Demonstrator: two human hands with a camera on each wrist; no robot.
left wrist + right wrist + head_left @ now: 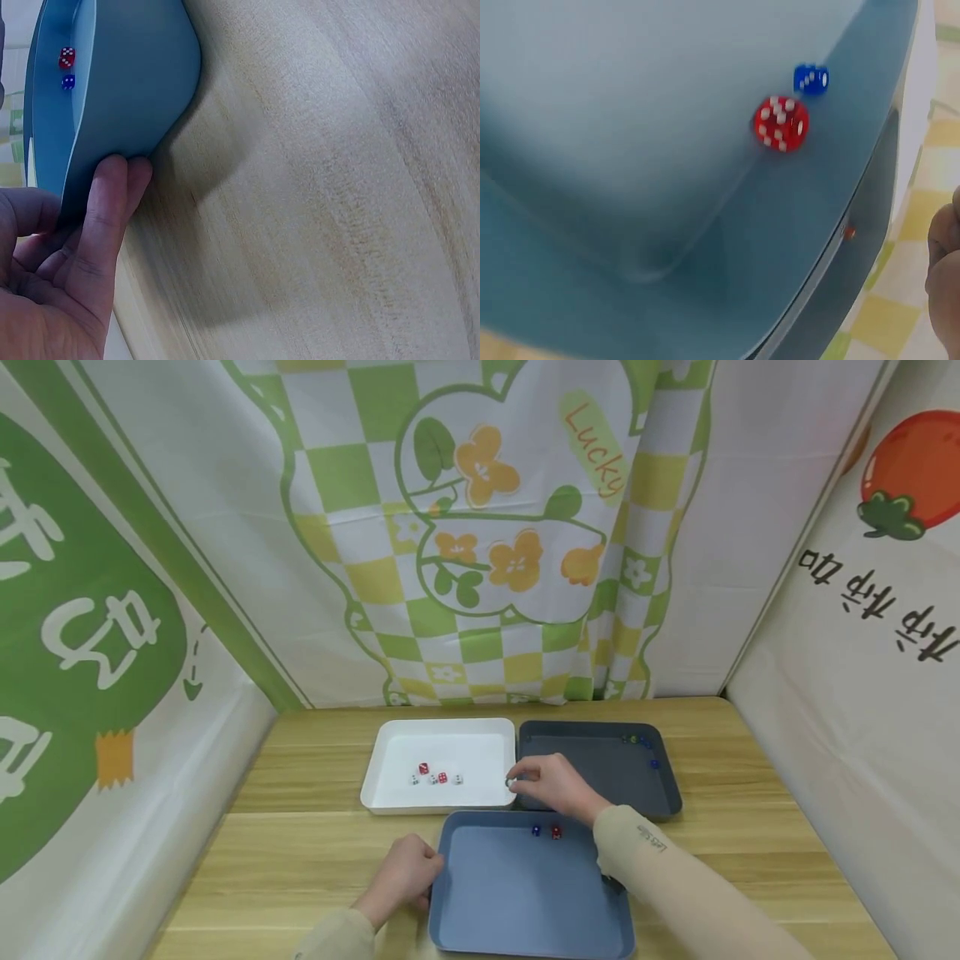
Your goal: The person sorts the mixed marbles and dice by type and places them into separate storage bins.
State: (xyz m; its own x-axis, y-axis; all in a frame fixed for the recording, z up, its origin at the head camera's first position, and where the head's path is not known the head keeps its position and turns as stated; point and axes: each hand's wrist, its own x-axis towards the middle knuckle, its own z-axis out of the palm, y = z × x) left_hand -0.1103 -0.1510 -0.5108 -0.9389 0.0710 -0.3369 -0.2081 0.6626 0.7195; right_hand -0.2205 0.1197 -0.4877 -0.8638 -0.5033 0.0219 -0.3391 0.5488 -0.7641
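Note:
My left hand (405,872) grips the left wall of the blue tray (525,893), thumb on the inner side and fingers against the outside in the left wrist view. Inside that tray, near its far wall, are a blue die (536,831) and a red die (557,832). My right hand (555,782) pinches a small whitish die (512,782) over the right rim of the white tray (390,752). In the right wrist view only part of my right hand (945,270) shows, and its fingertips are out of frame.
Red dice (423,768) and clear whitish dice (458,780) lie in the white tray. Beside it, the dark grey tray (600,777) has several small blue and green-yellow dice (634,739) near its far right corner. All trays stand on a wooden table (300,827) with fabric-covered walls around.

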